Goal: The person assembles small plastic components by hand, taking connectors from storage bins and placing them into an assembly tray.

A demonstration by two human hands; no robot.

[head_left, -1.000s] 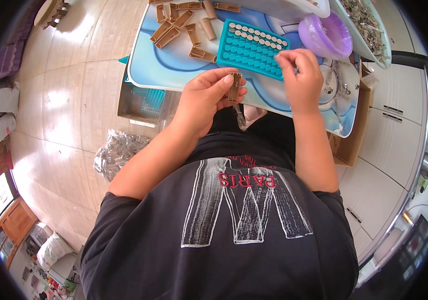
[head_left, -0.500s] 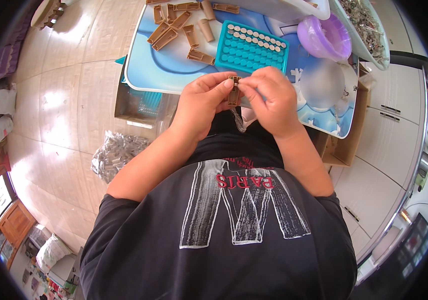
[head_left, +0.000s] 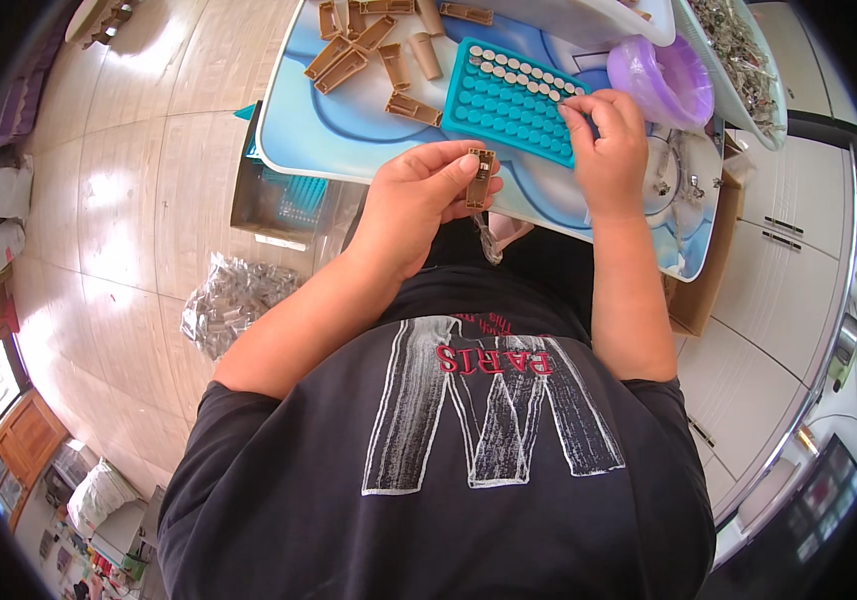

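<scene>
Pale tiled floor [head_left: 139,190] surrounds a small table [head_left: 349,150] with a blue-and-white printed top, seen from above my dark T-shirt [head_left: 449,460]. Nearest, my left hand [head_left: 414,200] pinches a small tan plastic clip [head_left: 480,178] between thumb and fingers, upright over the table's near edge; a clear scrap hangs below it. I judge the clip light, stiff and slightly slick, best gripped by its long flat sides. Just beyond, my right hand [head_left: 609,150] rests at the right end of a teal moulded tray [head_left: 509,100], fingers curled tight; whether they hold a piece I cannot tell. The tray's far row carries pale round caps. Farther off lie loose tan clips [head_left: 369,50] and a purple bowl [head_left: 664,80]. A bag of metal parts [head_left: 234,300] sits on the floor. The table's far edge is cut off.
</scene>
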